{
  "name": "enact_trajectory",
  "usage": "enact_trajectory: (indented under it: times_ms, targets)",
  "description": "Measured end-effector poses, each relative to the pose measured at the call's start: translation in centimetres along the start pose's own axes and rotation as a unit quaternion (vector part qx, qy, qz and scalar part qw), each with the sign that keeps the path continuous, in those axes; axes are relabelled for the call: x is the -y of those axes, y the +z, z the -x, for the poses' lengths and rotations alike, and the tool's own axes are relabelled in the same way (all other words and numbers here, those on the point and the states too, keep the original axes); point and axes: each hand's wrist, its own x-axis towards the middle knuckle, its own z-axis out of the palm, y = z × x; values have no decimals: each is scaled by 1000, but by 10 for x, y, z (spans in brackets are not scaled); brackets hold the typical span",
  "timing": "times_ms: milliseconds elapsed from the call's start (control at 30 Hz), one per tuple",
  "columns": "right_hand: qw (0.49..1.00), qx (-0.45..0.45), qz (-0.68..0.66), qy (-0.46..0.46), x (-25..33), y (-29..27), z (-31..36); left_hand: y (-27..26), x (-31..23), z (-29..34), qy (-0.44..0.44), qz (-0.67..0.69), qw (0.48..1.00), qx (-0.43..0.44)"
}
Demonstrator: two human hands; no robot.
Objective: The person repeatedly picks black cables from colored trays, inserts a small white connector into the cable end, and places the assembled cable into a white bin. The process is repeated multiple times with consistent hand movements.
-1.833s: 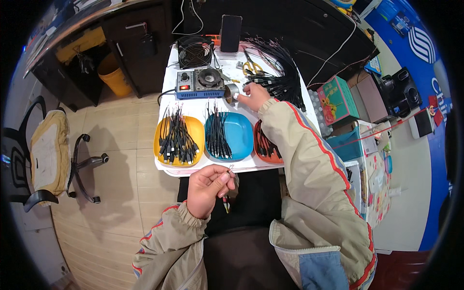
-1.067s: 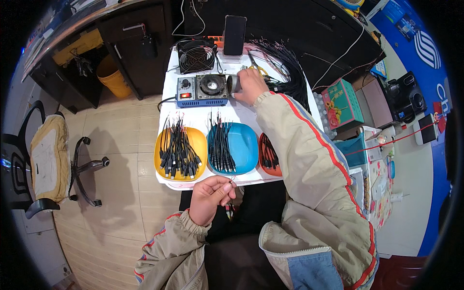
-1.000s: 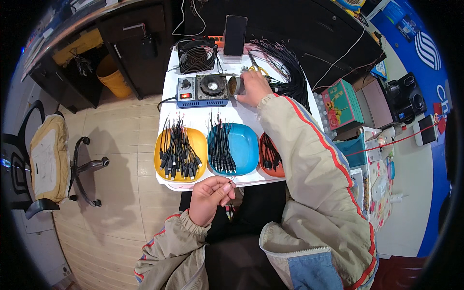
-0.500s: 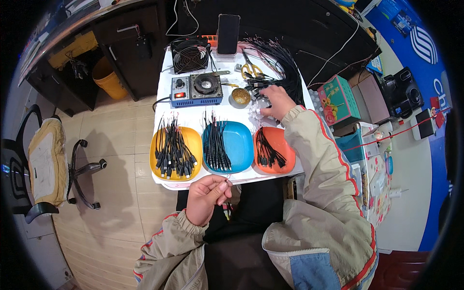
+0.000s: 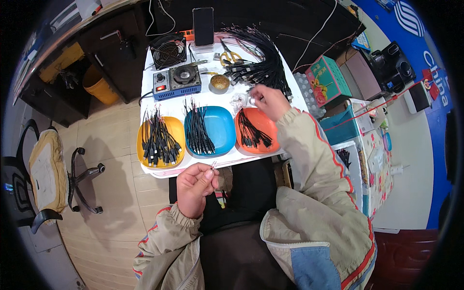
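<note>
My left hand (image 5: 194, 188), in front of the table edge, is closed in a pinch. Thin wire ends (image 5: 213, 165) poke out above its thumb and finger; whatever else it holds is hidden. My right hand (image 5: 270, 102) is over the table behind the orange tray, fingers curled together beside some crumpled clear plastic (image 5: 239, 100). Something small and pale shows at its fingertips, too small to name. Short black cables (image 5: 253, 131) lie in the orange tray (image 5: 272, 140). More cables (image 5: 199, 133) lie in the blue tray (image 5: 223, 128), and others fill the yellow tray (image 5: 142, 140).
A blue soldering pot unit (image 5: 176, 83) with a lit red switch sits behind the trays, near a round tin (image 5: 219, 84). Further back are a fan (image 5: 167, 54), a phone (image 5: 203, 27), yellow-handled scissors (image 5: 228, 57) and a big black cable bundle (image 5: 266, 63).
My right hand has drawn slightly nearer, its fingers more curled. The left hand has turned a little, and its wire ends point more upward. The whole view has shifted.
</note>
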Motion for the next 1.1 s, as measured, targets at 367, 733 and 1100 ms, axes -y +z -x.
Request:
enact_trajectory:
  times_ms: [367, 733, 1100]
  targets:
    - [996, -64, 32, 53, -12, 28, 57, 21, 11, 12, 33, -13, 999, 4]
    - [974, -189, -89, 89, 22, 4, 82, 45, 15, 15, 63, -47, 997, -20]
    - [935, -88, -342, -10, 128, 25, 175, 78, 6, 1, 128, 40, 990, -49]
